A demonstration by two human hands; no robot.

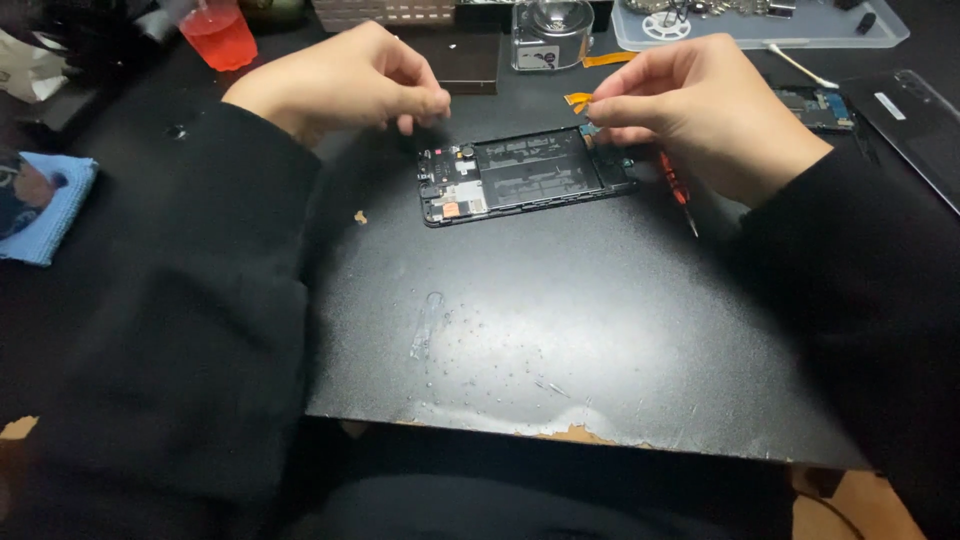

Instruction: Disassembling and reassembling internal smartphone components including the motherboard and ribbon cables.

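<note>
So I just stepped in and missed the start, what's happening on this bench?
A person in black sleeves is working over an opened phone lying back-off on a black work mat. The right hand pinches a small orange flex strip just above the phone's right end. The left hand hovers over the phone's left end, fingertips pinched together; whether it holds anything is too small to tell. A red screwdriver lies on the mat beside the phone.

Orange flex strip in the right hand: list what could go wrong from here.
1. The right hand pinches the thin orange flex strip above the opened phone; a hard pull might tear it.
2. The red screwdriver lies just under that wrist and could get knocked away.
3. The left hand hovers over the phone's exposed parts and might bump them.
</note>
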